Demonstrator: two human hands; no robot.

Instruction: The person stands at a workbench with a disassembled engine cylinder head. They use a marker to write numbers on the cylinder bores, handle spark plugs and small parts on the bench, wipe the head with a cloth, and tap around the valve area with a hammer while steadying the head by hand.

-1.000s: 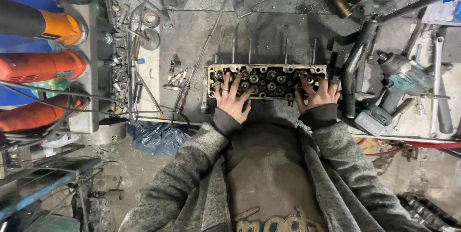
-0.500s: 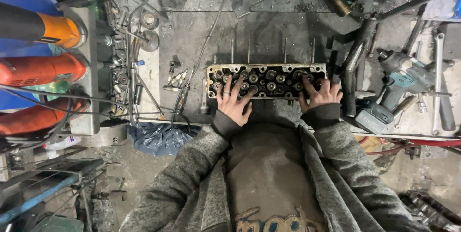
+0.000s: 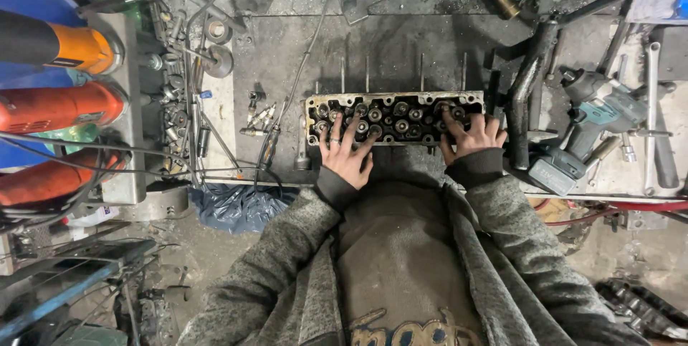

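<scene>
Barely any shift since earlier frames: both hands stay on the cylinder head (image 3: 395, 117), left fingers crept slightly further over it. Head view: left hand (image 3: 347, 156) flat, fingers spread, gripping nothing, fingertips on the valve springs. Right hand (image 3: 469, 138) flat too, fingers splayed on the head's right end, holding nothing. Cylinder head lies at the bench's (image 3: 401, 45) near edge, studs rising beyond the fingertips. Bare bench beyond the studs. Black pipe (image 3: 527, 99) just right of the right fingers, cordless impact wrench (image 3: 584, 127) past it. Loose bits (image 3: 258, 120) left of the left fingers. Palms hidden; sleeves cover the wrists.
</scene>
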